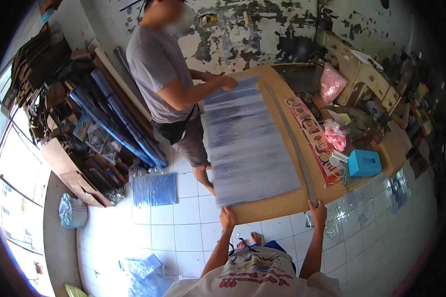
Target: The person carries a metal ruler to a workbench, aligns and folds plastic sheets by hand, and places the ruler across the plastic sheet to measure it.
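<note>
A stack of bluish-grey, see-through plastic sheet lies lengthwise on the brown tabletop. My left hand is closed at the sheet's near left corner, by the table's front edge, and appears to pinch it. Along the sheet's right side runs a long, flat grey metal ruler, apart from it and slightly slanted. The fingers of my right hand are wrapped round the ruler's near end, at the table edge. Across the table, a co-worker's hand rests at the sheet's far end.
The co-worker stands left of the table. On its right side lie a printed banner, a pink bag and a blue box. Rolls of film lean at left; plastic pieces lie on the tiled floor.
</note>
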Tool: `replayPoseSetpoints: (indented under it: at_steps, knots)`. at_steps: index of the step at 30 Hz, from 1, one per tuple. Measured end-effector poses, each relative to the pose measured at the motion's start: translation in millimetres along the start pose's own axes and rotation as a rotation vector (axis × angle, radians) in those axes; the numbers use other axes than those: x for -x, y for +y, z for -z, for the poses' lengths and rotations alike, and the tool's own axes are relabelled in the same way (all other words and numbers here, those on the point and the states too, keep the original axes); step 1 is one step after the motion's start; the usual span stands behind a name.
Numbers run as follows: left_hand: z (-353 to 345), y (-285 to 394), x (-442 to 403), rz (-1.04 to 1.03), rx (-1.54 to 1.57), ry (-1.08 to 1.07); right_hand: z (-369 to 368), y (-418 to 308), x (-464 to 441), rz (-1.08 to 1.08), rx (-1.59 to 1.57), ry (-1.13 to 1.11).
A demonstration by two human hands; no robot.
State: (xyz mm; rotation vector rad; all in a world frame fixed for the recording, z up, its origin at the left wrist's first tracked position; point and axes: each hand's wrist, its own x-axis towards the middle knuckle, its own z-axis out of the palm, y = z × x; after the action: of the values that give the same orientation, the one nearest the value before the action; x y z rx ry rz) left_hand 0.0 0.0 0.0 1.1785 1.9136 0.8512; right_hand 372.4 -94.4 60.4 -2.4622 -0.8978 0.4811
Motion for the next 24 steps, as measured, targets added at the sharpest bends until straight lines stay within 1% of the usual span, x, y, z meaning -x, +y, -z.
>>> replayPoseSetpoints:
  at_steps: [2,3,5,8,9,11,12,15,16,19,23,24]
  knots:
    - [-27,-4,19,-0.041,0.05,-0.056,24,19,-11,0.024,0.042,0.048]
    - [32,-15,-32,-0.207,0.005,0.03,-37,-22,11,0.029,-0.049,0.003]
    - [21,-23,-19,-0.207,-0.107,-0.078,-22,-13,11,0.027,-0.048,0.015]
    - [-15,-57,-27,-0.462,-0.055,0.17,-18,-5,6,0.055,-0.06,0.064]
    - [-10,-56,-22,-0.379,-0.029,0.111,-20,-3,7,0.046,-0.057,0.052]
    - [1,-31,-18,-0.221,0.034,-0.008,-19,-1,5,0.032,-0.052,0.041]
    - [4,-16,-16,-0.008,0.126,-0.011,-18,-3,5,0.04,-0.062,0.053]
    - [10,-4,-13,0.097,0.177,-0.018,-18,-3,9,0.041,-0.072,0.051]
    - [7,-7,-15,0.093,0.186,0.0,-18,-3,8,0.031,-0.07,0.041]
    - [7,-10,-18,0.129,0.191,-0.052,-20,-3,6,0.029,-0.091,0.024]
    - [7,-8,-15,0.063,0.157,-0.028,-19,-3,6,0.031,-0.088,0.04]
    - [9,-7,-15,0.091,0.15,-0.053,-20,-1,6,0.025,-0.094,0.036]
